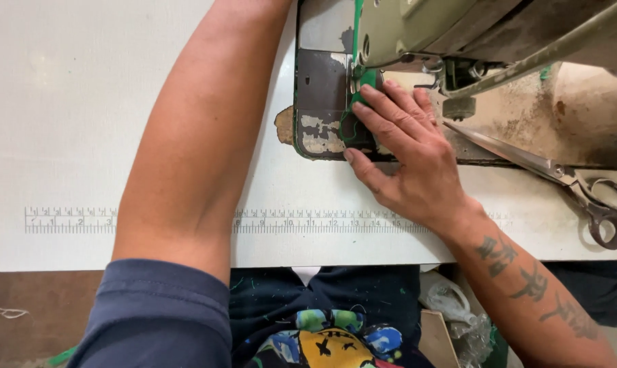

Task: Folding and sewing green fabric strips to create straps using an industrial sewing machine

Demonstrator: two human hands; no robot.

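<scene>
My right hand [411,157] lies flat on the sewing machine bed, fingers together, pressing a small green fabric piece [359,95] down beside the presser foot. A loop of green thread [344,129] lies on the worn metal plate [320,88] by my fingertips. The olive-green machine head [445,27] hangs right above my fingers. My left forearm [199,136] reaches up across the white table [63,102]; the hand itself is past the top edge, out of sight.
Large metal scissors [561,174] lie on the table to the right of my wrist, blades pointing at the machine. A measuring scale [70,220] runs along the table's front. Plastic wrapping [452,303] sits below the table edge.
</scene>
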